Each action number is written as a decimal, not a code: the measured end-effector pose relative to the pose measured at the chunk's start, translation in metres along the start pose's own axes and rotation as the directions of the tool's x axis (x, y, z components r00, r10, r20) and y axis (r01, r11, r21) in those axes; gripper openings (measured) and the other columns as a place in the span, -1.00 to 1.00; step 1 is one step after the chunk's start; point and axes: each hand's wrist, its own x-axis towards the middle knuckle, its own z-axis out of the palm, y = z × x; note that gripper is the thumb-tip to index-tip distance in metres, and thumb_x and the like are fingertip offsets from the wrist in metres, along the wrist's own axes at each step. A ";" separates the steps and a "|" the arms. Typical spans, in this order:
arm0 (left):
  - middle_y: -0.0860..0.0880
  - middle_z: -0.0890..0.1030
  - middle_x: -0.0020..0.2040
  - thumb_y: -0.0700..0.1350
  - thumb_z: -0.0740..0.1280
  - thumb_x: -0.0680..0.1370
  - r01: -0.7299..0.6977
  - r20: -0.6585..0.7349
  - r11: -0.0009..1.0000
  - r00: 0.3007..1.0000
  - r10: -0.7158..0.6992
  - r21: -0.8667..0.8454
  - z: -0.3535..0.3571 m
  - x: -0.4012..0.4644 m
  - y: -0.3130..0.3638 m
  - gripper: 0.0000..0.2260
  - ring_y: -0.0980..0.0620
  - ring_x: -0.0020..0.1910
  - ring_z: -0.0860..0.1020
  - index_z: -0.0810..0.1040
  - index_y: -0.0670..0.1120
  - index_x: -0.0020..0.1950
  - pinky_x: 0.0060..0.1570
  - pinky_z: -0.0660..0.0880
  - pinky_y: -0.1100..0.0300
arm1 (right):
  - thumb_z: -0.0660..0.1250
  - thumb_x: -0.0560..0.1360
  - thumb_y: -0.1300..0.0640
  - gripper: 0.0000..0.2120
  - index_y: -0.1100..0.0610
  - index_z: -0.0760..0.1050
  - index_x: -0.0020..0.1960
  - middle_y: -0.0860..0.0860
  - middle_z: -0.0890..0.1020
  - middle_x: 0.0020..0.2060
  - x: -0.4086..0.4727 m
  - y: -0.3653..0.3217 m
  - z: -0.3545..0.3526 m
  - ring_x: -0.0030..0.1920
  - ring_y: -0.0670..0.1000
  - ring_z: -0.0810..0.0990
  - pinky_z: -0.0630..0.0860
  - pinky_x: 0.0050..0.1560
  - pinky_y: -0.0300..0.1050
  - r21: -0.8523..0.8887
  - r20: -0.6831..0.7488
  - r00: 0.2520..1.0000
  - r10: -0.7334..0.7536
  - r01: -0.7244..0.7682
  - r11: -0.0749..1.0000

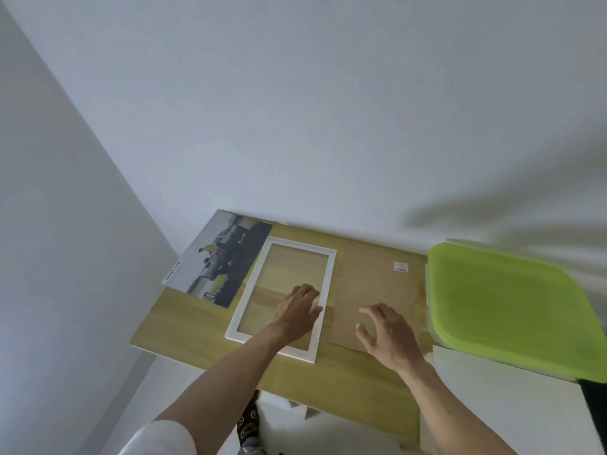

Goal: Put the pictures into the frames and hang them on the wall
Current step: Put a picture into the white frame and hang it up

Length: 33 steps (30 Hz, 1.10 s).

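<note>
1. The white frame lies flat on the desk at centre picture, empty, the wood showing through its opening. Its long axis runs from lower left to upper right, tilted slightly off the desk's near edge.

2. The picture, a dark racing-car print, lies just beside the frame at upper left, its lower right edge touching or slightly tucked under the frame's left rail (I cannot tell which). Its long axis runs roughly parallel to the frame's.

3. The brown backing board lies to the right of the frame, its left edge meeting the frame's right rail; a small white label sits near its upper right corner.

4. The left hand rests over the frame's lower right part, fingers loosely bent with the tips at the inner edge of the right rail; it seems to touch rather than grip anything.

5. The right hand hovers over the board's lower part, fingers spread and curled like a claw, holding nothing.

6. Judgement: the picture lies up and to the left of both hands, so the left hand is nearer and would reach across the frame for it.

7. A green lid covers a bin at the right edge.
</note>
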 end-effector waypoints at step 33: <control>-0.15 0.59 0.13 -0.23 0.29 0.56 0.656 -0.044 0.561 0.629 -0.776 -0.505 -0.143 0.001 -0.314 -0.75 -0.14 0.08 0.55 0.57 -0.21 0.22 -0.05 0.44 0.13 | 0.13 0.64 -0.09 -0.46 -0.02 0.15 0.58 0.08 0.10 0.60 0.206 -0.277 0.139 0.54 0.11 0.22 0.11 0.53 0.00 -0.183 0.549 0.836 -0.009 0.131 0.974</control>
